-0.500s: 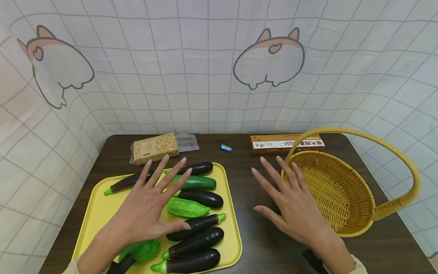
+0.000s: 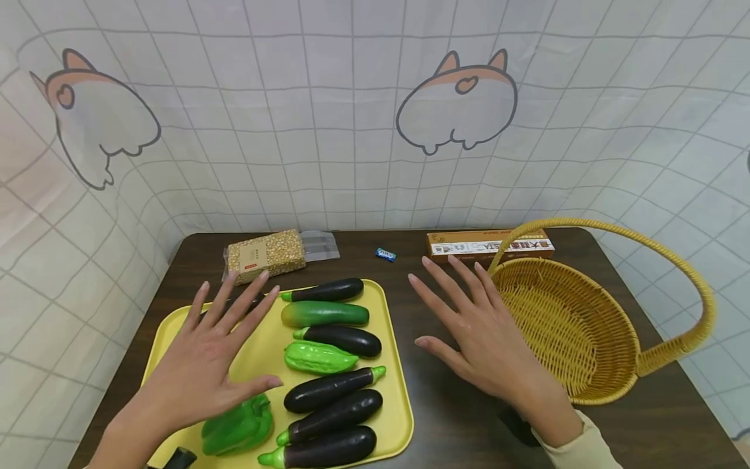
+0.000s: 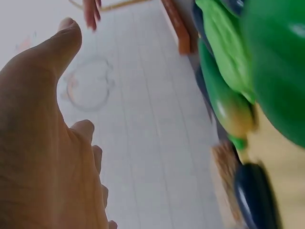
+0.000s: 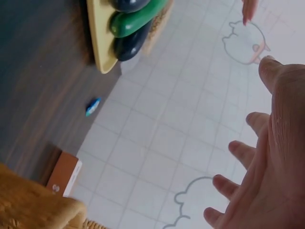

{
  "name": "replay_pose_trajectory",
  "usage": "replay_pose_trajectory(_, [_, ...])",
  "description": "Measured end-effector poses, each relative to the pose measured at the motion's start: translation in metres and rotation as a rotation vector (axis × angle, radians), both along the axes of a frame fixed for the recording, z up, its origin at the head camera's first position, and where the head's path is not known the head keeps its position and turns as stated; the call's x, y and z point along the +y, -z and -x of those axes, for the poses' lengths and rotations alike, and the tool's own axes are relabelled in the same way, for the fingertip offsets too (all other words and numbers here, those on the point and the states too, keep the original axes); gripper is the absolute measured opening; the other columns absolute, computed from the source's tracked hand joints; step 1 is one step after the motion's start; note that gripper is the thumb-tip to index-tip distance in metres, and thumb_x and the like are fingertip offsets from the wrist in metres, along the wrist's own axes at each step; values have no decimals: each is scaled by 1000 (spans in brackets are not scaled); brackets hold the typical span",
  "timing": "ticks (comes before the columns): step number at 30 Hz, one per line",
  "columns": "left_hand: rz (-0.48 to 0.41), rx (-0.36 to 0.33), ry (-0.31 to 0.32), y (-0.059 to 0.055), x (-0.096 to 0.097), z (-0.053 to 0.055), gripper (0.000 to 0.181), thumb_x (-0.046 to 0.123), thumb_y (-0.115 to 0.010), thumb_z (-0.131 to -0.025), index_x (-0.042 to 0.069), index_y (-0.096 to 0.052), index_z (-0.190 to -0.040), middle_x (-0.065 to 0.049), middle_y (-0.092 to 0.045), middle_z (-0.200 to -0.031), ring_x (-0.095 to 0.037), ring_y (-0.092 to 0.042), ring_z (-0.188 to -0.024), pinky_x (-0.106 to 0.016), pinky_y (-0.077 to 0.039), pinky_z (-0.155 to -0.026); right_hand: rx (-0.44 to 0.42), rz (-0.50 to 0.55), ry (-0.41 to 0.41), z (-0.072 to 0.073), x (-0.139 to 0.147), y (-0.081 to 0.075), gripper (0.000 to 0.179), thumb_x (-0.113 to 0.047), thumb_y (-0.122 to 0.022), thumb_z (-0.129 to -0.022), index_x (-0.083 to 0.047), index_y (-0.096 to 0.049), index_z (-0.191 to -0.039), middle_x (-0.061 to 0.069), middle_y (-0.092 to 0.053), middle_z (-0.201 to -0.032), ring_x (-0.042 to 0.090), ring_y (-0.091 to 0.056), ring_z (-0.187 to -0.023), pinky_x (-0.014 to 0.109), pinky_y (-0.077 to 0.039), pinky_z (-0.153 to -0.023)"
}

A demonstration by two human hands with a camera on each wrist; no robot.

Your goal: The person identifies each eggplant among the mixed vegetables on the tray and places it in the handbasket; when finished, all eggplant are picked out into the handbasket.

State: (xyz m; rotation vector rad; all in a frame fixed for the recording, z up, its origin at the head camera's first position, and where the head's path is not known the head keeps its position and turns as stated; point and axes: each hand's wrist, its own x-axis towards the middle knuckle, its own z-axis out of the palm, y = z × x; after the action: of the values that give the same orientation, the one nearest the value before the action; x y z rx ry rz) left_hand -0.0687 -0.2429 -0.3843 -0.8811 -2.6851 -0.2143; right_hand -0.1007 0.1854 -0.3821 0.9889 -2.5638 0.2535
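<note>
My left hand (image 2: 205, 361) hovers over the left part of a yellow tray (image 2: 397, 391), fingers spread and holding nothing. Below its thumb is a green bell pepper (image 2: 237, 426). Along the tray's right side lie several dark eggplants (image 2: 334, 391), a green cucumber-like vegetable (image 2: 325, 314) and a light green bitter melon (image 2: 320, 357). One more eggplant (image 3: 255, 195) is partly hidden behind the left fingers in the head view. My right hand (image 2: 480, 339) is held above the table between tray and wicker basket (image 2: 562, 326), its fingers also spread, with nothing in it.
A bag of yellow grains or beans (image 2: 269, 254) lies behind the tray. At the table's back are a small blue packet (image 2: 385, 255) and a long brown-and-white box (image 2: 486, 245). The basket's tall handle (image 2: 674, 260) arches over the right side. White tiled-pattern cloth surrounds the table.
My left hand has shifted left, uncovering more of the vegetables and the bell pepper. The right hand has moved slightly left and up, away from the basket.
</note>
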Motion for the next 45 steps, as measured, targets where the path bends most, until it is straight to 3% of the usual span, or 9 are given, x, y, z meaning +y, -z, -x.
replay_pose_trajectory(10, [-132, -83, -159, 26, -60, -21, 106, 56, -76, -91, 18, -19, -172, -6, -16, -176, -35, -2, -161, -57, 2, -126, -54, 38, -66, 17, -29, -5, 73, -61, -41, -110, -27, -20, -171, 5, -17, -175, 34, -11, -160, 59, -6, -126])
replay_pose_trajectory(15, [-193, -126, -228, 40, -82, -33, 102, 45, -77, -94, 20, -16, -172, -5, -13, -176, -36, 0, -161, -61, 4, -125, -69, 45, -95, 25, -43, -5, 72, -59, -41, -111, -27, -19, -172, 5, -19, -175, 34, -12, -160, 59, -10, -126])
replay_pose_trajectory(24, [-134, -151, -389, 75, -115, -48, 101, 50, -73, -97, 24, -11, -172, -7, -4, -177, -47, 3, -158, -70, 13, -118, -95, 49, -150, 47, -63, 6, 70, -46, -53, -111, -22, -25, -170, 8, -29, -171, 37, -26, -155, 58, -19, -124])
replay_pose_trajectory(28, [-230, -207, -393, 93, -129, -52, 100, 40, -70, -102, 19, -3, -172, -12, 3, -176, -52, 1, -156, -67, 10, -121, -242, 106, -192, 58, -72, 14, 67, -45, -51, -112, -21, -26, -170, 6, -30, -171, 31, -26, -156, 56, -19, -125])
replay_pose_trajectory(33, [-324, -247, -345, 110, -138, -52, 97, 29, -71, -102, 14, -5, -172, -18, -2, -175, -53, -5, -155, -55, 7, -125, -450, 182, -221, 75, -79, 26, 65, -46, -48, -113, -22, -28, -170, 5, -32, -169, 25, -27, -156, 56, -22, -124])
replay_pose_trajectory(40, [-334, -367, -369, 120, -141, -53, 93, 32, -65, -106, 11, -1, -171, -18, -2, -175, -45, 5, -158, -46, 12, -125, -491, 154, -219, 91, -87, 41, 62, -47, -44, -114, -18, -32, -168, 8, -35, -167, 29, -33, -153, 54, -30, -122])
replay_pose_trajectory(45, [-315, -362, -353, 126, -144, -50, 92, 31, -64, -107, 8, -1, -170, -21, -1, -175, -42, 4, -159, -40, 13, -125, -489, 116, -211, 99, -91, 47, 61, -45, -44, -115, -18, -33, -168, 9, -38, -166, 29, -36, -151, 52, -31, -121])
